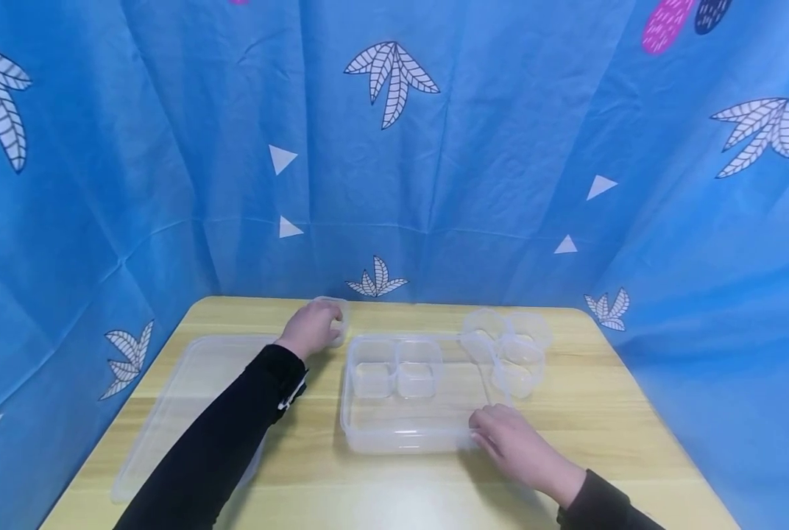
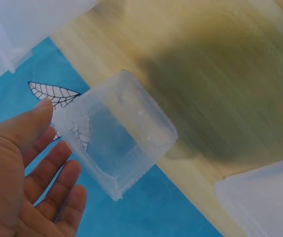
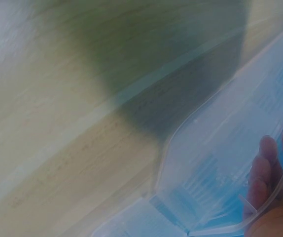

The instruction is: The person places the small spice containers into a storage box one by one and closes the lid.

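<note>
Blue cloth point(image 1: 500, 169) printed with white leaves point(image 1: 392, 77) and triangles point(image 1: 281, 157) hangs round three sides of a wooden table point(image 1: 606, 419). A pale glare point(image 1: 401, 506) whitens its nearer part.

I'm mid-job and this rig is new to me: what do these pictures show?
No machine: a person works bare-handed. One picture looks forward and down from the head; each other comes from one wrist. On the table sits a large clear box holding two square cups, with a flat clear panel to the left and round clear pieces to the right. The right hand appears to grip the box's rim; the left hand, fingers loose, is at another square cup, perhaps touching it.
</note>
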Tool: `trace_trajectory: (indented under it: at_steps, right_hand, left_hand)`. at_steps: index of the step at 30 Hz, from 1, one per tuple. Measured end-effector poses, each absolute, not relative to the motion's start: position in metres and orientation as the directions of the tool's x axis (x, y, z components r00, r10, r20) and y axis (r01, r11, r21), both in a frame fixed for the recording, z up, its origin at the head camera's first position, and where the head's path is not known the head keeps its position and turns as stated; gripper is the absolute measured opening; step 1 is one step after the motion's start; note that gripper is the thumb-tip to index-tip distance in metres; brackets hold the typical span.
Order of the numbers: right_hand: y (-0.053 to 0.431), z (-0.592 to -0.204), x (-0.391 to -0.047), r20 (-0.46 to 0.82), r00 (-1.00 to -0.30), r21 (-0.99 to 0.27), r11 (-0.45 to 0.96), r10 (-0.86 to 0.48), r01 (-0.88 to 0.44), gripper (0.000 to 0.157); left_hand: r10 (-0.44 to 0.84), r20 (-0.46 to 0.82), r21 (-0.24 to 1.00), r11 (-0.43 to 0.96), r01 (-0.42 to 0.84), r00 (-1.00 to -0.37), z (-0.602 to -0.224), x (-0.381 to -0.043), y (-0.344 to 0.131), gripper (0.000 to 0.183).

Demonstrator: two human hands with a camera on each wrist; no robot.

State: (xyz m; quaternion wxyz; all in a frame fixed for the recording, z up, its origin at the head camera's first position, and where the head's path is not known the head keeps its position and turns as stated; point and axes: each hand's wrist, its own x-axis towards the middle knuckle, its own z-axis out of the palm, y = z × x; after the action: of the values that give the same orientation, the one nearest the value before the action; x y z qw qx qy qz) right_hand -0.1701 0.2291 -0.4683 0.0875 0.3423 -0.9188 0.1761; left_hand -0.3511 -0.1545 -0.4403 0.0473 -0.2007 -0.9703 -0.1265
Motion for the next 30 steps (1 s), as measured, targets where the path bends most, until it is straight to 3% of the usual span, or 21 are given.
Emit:
trace_trajectory:
  at_steps: [17, 30]
  right_hand:
    - [0.228, -0.471, -0.171, 0.289, -0.745, -0.247, 0.705, -0.602, -0.665, 0.006]
    - [0.229, -0.47, -0.17, 0.289, -0.748, -0.241, 0.711, -0.597, -0.661, 0.006]
  left_hand:
    - [0.356, 0.075, 0.209, 0.908, 0.363, -0.932, -0.451, -0.348, -0.157, 0.03]
    - [0.38, 0.126, 0.157, 0.904, 0.397, -0.916, -0.459, -0.352, -0.157, 0.033]
